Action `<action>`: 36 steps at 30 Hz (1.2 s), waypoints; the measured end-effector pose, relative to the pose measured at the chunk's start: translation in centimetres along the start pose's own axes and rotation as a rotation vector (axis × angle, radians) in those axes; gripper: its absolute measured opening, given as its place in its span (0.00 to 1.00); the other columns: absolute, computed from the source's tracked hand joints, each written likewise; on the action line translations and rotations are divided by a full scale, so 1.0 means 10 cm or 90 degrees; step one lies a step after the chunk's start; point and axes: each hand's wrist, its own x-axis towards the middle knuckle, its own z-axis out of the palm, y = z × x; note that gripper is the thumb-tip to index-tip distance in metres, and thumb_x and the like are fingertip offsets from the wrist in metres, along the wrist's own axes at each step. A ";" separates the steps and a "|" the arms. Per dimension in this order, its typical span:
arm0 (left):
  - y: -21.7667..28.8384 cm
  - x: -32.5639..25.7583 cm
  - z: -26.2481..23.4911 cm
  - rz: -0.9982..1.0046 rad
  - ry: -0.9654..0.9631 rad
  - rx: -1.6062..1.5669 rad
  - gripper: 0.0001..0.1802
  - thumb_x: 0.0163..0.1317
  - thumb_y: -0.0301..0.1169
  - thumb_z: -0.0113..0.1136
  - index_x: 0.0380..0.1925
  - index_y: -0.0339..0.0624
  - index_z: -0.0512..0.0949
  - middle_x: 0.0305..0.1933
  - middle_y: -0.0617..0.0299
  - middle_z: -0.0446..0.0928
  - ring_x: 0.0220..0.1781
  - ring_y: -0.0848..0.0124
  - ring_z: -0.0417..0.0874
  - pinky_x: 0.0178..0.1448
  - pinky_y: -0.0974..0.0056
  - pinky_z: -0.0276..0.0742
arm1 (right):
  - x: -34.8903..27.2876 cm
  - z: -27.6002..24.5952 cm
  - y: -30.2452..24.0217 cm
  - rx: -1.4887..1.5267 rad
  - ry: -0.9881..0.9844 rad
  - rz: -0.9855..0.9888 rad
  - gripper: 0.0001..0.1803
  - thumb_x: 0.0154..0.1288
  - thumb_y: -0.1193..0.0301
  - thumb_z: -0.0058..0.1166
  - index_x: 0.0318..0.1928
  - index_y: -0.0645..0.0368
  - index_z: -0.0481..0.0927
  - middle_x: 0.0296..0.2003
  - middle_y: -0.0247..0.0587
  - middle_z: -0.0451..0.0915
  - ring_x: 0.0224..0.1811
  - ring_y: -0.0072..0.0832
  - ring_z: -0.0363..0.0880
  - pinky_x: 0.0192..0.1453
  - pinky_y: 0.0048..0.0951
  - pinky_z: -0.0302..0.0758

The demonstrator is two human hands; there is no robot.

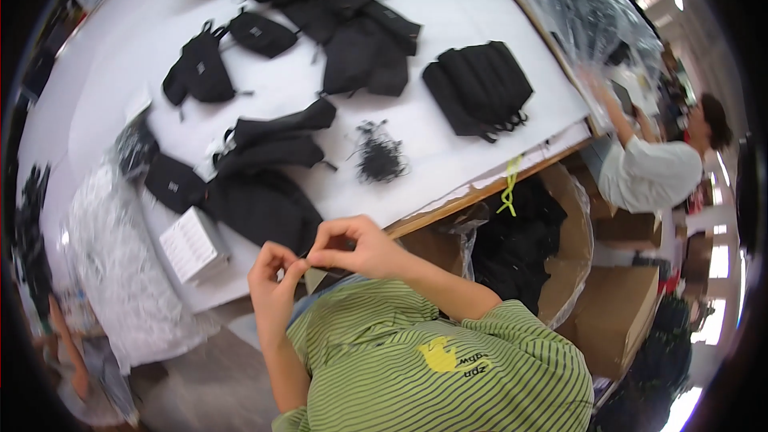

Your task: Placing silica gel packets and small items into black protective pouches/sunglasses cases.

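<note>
My left hand (274, 278) and my right hand (354, 245) meet in front of my body at the table's near edge. Each is closed in a pinch, thumb against forefinger, with the fingertips almost touching. Whatever lies between them is too small to make out. Just beyond my fingers a black fabric piece (260, 206) lies on the table, with a small black pouch (172, 184) to its left and folded black straps or fabric (276, 140) behind it. A white box (192, 246) stands left of my left hand. A tangle of short black cords (380, 152) sits farther out.
Across the white table (296, 84) lie black bags (200, 72), a black heap (364, 48) and a row of black pouches (478, 88). A filled plastic sack (120, 264) leans at left. Below the edge stands a carton of black goods (520, 236). A co-worker (652, 168) works at right.
</note>
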 end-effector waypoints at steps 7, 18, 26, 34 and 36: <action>-0.03 -0.03 -0.08 0.001 -0.034 0.034 0.06 0.54 0.20 0.61 0.27 0.37 0.72 0.25 0.70 0.70 0.28 0.84 0.65 0.32 0.77 0.61 | -0.03 0.02 -0.07 -0.038 -0.028 -0.011 0.09 0.60 0.69 0.63 0.30 0.62 0.79 0.24 0.30 0.79 0.28 0.12 0.74 0.34 0.18 0.70; 0.08 -0.25 -0.12 0.025 0.001 0.076 0.03 0.57 0.21 0.61 0.29 0.35 0.76 0.23 0.71 0.71 0.27 0.84 0.67 0.29 0.75 0.62 | 0.06 0.10 -0.05 -0.035 -0.085 -0.010 0.11 0.63 0.65 0.60 0.32 0.60 0.82 0.22 0.27 0.77 0.25 0.13 0.69 0.33 0.19 0.68; 0.07 -0.43 0.34 0.241 -0.221 0.418 0.08 0.54 0.31 0.65 0.28 0.39 0.77 0.23 0.59 0.72 0.27 0.64 0.75 0.32 0.63 0.71 | 0.30 0.19 0.26 -0.709 -0.090 -0.159 0.26 0.47 0.59 0.68 0.47 0.54 0.78 0.44 0.42 0.71 0.50 0.39 0.67 0.55 0.36 0.67; -0.04 -0.49 0.39 0.326 -0.279 0.398 0.09 0.56 0.33 0.63 0.27 0.41 0.75 0.28 0.61 0.73 0.33 0.63 0.76 0.36 0.61 0.71 | 0.42 0.33 0.45 -0.817 0.121 -0.246 0.26 0.45 0.66 0.67 0.48 0.54 0.75 0.52 0.43 0.68 0.57 0.41 0.65 0.58 0.39 0.66; -0.01 -0.49 0.39 0.310 -0.343 0.399 0.09 0.56 0.33 0.64 0.31 0.41 0.76 0.33 0.60 0.75 0.41 0.63 0.77 0.42 0.62 0.72 | 0.47 0.27 0.40 -0.737 0.134 -0.257 0.21 0.48 0.66 0.65 0.45 0.54 0.78 0.50 0.43 0.71 0.55 0.40 0.67 0.57 0.39 0.68</action>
